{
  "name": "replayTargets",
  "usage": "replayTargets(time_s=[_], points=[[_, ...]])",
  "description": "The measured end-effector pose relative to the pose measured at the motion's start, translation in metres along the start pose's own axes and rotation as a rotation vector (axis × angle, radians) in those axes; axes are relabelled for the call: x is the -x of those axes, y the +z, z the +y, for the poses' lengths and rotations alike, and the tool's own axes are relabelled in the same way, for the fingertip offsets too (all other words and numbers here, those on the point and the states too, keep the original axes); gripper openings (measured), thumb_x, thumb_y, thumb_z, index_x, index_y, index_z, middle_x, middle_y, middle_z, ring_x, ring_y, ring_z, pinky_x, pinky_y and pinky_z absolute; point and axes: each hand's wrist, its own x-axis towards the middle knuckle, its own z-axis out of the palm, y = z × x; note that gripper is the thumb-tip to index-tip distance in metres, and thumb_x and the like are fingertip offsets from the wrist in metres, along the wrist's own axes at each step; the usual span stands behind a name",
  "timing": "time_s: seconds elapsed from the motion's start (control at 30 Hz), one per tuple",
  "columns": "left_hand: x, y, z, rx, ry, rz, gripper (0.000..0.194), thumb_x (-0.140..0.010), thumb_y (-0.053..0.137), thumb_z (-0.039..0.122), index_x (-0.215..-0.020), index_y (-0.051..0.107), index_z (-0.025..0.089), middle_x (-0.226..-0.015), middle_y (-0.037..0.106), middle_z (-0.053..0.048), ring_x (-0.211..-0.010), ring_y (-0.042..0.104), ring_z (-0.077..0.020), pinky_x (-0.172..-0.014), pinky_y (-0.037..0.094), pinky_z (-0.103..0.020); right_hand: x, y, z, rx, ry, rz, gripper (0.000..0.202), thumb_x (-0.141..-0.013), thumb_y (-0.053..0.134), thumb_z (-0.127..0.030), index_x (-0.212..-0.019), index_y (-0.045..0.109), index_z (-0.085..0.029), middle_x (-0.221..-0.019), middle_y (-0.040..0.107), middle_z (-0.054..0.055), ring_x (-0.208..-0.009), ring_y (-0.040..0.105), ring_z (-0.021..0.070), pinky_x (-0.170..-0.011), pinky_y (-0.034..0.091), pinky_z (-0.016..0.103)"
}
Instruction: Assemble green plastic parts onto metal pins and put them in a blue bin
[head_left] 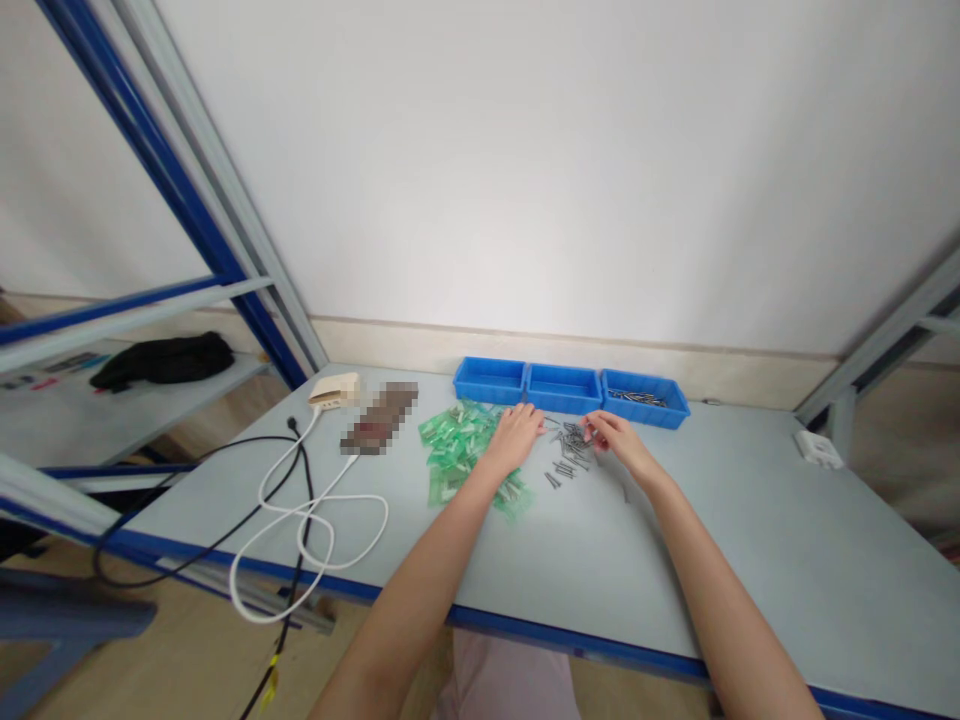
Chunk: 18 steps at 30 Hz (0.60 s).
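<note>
A loose pile of dark metal screws (574,447) lies on the grey table. My right hand (609,436) is at the pile's right side, its fingers bent together among the screws; what they hold is too small to make out. My left hand (517,432) rests over the right part of a heap of green plastic packets (455,450), its fingers reaching toward the pile, partly spread. Behind the hands three blue trays (564,388) stand in a row. The rightmost tray (679,410) has screws in it.
At the left are a cream box (325,391), a blurred-out flat object (381,418), a looped white cable (326,567) and a black cable (302,520). A white adapter (818,449) lies far right. A wall stands behind the table.
</note>
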Motion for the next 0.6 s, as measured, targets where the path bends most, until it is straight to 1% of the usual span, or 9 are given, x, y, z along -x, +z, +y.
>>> replayTargets(time_s=[0.1, 0.17, 0.23, 0.33, 0.43, 0.6], points=[[0.000, -0.008, 0.006, 0.111, 0.015, 0.045, 0.012, -0.090, 0.044, 0.027, -0.089, 0.052, 0.018, -0.094, 0.057, -0.005, -0.092, 0.048, -0.0193, -0.079, 0.033, -0.030, 0.002, 0.009, 0.004, 0.205, -0.119, -0.008, 0.031, -0.074, 0.055, -0.048, -0.082, 0.062, -0.019, -0.078, 0.063, 0.004, -0.066, 0.053, 0.0151, -0.060, 0.039, 0.026], [0.000, -0.013, 0.009, 0.187, 0.020, 0.065, 0.012, -0.090, 0.044, 0.027, -0.089, 0.052, 0.018, -0.093, 0.057, -0.004, -0.091, 0.048, -0.0184, -0.079, 0.034, -0.030, 0.003, 0.013, 0.003, 0.300, -0.171, -0.006, 0.029, -0.077, 0.054, -0.047, -0.083, 0.062, -0.020, -0.082, 0.064, 0.003, -0.071, 0.053, 0.0155, -0.064, 0.039, 0.026], [0.000, -0.017, 0.012, 0.234, 0.026, 0.065, 0.013, -0.090, 0.044, 0.028, -0.088, 0.053, 0.018, -0.092, 0.057, -0.004, -0.090, 0.048, -0.0182, -0.079, 0.035, -0.030, 0.005, 0.013, 0.000, 0.356, -0.164, -0.022, 0.031, -0.081, 0.048, -0.047, -0.076, 0.061, -0.020, -0.072, 0.062, 0.001, -0.064, 0.051, 0.0142, -0.060, 0.036, 0.026], [0.000, -0.019, 0.013, 0.278, 0.033, 0.050, 0.013, -0.089, 0.044, 0.027, -0.087, 0.053, 0.018, -0.091, 0.058, -0.004, -0.088, 0.049, -0.0181, -0.080, 0.035, -0.031, 0.006, 0.010, -0.004, 0.403, -0.128, -0.019, 0.041, -0.085, 0.041, -0.049, -0.062, 0.055, -0.019, -0.055, 0.053, -0.001, -0.053, 0.045, 0.0124, -0.053, 0.032, 0.024], [0.000, -0.019, 0.013, 0.306, 0.033, 0.051, 0.013, -0.089, 0.045, 0.027, -0.086, 0.054, 0.018, -0.088, 0.058, -0.004, -0.087, 0.049, -0.0182, -0.080, 0.036, -0.031, 0.007, 0.008, -0.004, 0.396, -0.122, -0.029, 0.041, -0.083, 0.043, -0.050, -0.060, 0.053, -0.018, -0.052, 0.051, -0.002, -0.050, 0.043, 0.0114, -0.052, 0.031, 0.024], [-0.001, -0.017, 0.014, 0.372, 0.045, 0.046, 0.015, -0.088, 0.044, 0.025, -0.082, 0.055, 0.018, -0.086, 0.057, -0.004, -0.085, 0.049, -0.0178, -0.081, 0.036, -0.031, 0.006, 0.012, -0.003, 0.304, -0.127, -0.101, 0.037, -0.083, 0.043, -0.048, -0.066, 0.056, -0.018, -0.053, 0.052, -0.002, -0.046, 0.041, 0.0103, -0.050, 0.032, 0.023]])
